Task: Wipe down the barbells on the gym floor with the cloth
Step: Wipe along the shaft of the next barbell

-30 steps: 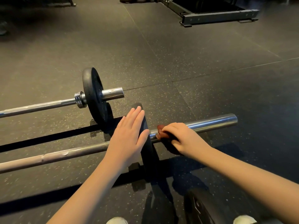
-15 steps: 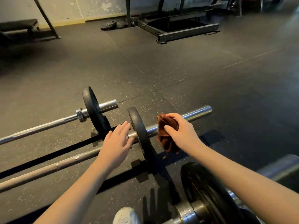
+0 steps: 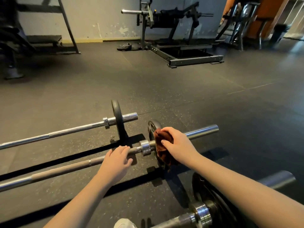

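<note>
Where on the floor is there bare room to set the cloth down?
The widest bare floor lies beyond the far barbell, up to the machine frame. Another patch opens right of the middle barbell's sleeve. Crowded: narrow strips between the bars, and the gap where the right hand holds the cloth by the near plate.

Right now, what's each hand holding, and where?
Right hand grips the brown cloth by its bunched upper part, against the middle barbell's plate. Left hand holds nothing; it rests on the bar shaft.
</note>
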